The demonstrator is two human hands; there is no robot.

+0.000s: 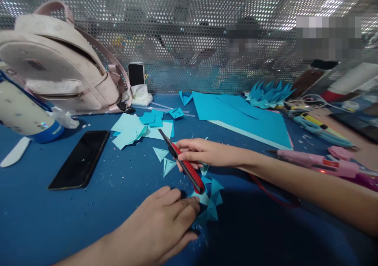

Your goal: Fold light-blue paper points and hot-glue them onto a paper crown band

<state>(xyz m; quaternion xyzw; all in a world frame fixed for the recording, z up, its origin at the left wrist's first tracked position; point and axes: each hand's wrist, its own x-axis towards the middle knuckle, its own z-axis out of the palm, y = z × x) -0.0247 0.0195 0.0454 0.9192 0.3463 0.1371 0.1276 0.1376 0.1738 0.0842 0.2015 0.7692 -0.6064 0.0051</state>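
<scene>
My right hand point(196, 154) is closed around a red and black utility knife point(189, 170). The knife slants, its blade pointing up and to the left, its butt end over a ring of folded blue paper triangles point(213, 209). My left hand point(169, 217) grips the near left side of that ring, fingertips on a pale piece and thumb apart below; part of the ring is hidden under it. Loose pale folded triangles point(169, 167) lie just left of the knife. Behind them are pale paper squares point(128, 129) and darker blue squares point(152, 118).
Left stand a phone point(79, 159), a tumbler point(29, 108) and a pink backpack point(65, 61). At the back are large blue sheets point(236, 112) and a spiky folded-paper piece point(270, 94). A pink glue gun point(319, 161) and blue-handled scissors point(313, 128) lie right, near a perforated metal panel point(183, 61).
</scene>
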